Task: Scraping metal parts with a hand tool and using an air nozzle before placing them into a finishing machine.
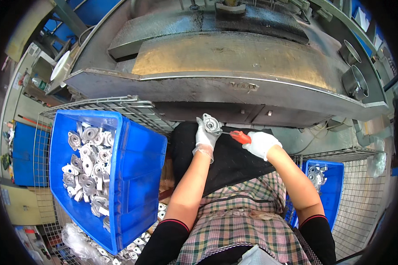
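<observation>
Over my lap, my left hand (205,138), in a white glove, is closed round a silvery metal casting (212,124) with a round recessed centre and lobed edges. From the right, my gloved right hand (262,144) grips a red-handled hand tool (240,136). Its thin metal shaft points left and its tip meets the casting's lower right side, though the tip's exact shape is too small to make out. A black cloth (185,154) lies across my lap beneath both hands, above a checked apron (239,225).
A blue bin (139,163) of similar castings (88,165) stands at my left on a wire cage (132,106), more castings below it. A smaller blue bin (338,185) sits at my right. Ahead is a metal machine bed (234,55) with a raised front edge and metal cups (354,83).
</observation>
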`<action>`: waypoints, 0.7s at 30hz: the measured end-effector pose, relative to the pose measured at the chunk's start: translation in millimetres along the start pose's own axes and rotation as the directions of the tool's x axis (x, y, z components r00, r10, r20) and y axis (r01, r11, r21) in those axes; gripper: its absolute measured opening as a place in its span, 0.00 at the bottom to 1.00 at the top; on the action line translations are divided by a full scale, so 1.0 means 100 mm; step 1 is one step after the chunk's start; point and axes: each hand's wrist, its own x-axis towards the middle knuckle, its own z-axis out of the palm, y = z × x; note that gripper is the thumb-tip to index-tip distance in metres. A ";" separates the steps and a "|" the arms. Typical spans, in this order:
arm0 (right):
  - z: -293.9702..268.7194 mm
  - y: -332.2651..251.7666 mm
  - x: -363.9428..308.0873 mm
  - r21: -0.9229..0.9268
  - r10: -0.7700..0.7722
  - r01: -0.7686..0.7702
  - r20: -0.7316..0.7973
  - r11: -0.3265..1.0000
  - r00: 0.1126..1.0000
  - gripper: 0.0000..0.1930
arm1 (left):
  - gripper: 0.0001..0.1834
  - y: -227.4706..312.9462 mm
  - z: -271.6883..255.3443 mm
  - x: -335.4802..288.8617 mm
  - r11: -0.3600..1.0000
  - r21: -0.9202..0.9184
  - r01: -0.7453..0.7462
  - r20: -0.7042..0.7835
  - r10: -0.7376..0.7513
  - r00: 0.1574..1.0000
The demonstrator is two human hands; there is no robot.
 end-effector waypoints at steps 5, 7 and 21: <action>0.08 0.18 -0.01 0.022 0.055 -0.054 -0.013 0.998 0.998 0.18 | 0.35 -0.40 0.28 0.29 0.820 0.569 0.061 -0.670 0.419 0.613; 0.08 0.14 0.00 0.014 0.043 -0.042 -0.018 0.999 0.999 0.18 | 0.35 -0.32 0.23 0.23 0.812 0.581 0.044 -0.645 0.427 0.634; 0.10 0.34 0.06 0.019 0.077 -0.077 -0.041 0.997 0.996 0.20 | 0.32 -0.49 0.36 0.35 0.850 0.527 0.024 -0.707 0.423 0.566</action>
